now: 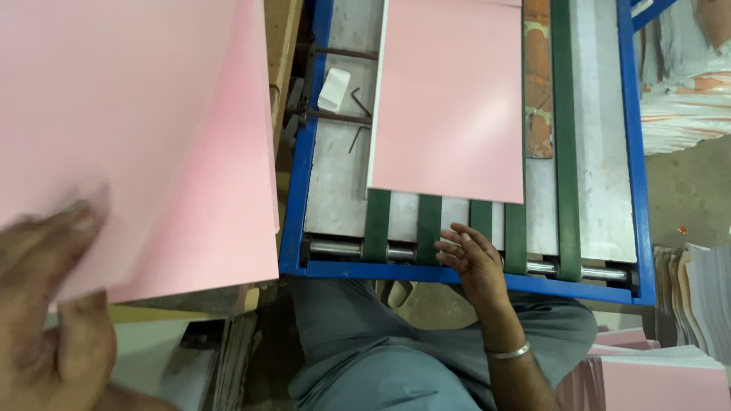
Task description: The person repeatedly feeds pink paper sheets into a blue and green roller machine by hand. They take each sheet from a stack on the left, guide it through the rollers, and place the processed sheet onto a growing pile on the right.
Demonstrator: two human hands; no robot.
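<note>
Silver bangle [509,352], grey-blue trousers [365,358]

No packages, labels, signs or screens in view; only plain pink sheets, a blue-framed belt machine and stacked paper, all without visible wrapping, tags or displays.

One head-worn camera looked steeply down, close over the blue-framed conveyor [632,152]; the left hand [46,304] loomed blurred and nearest the lens at lower left.
</note>
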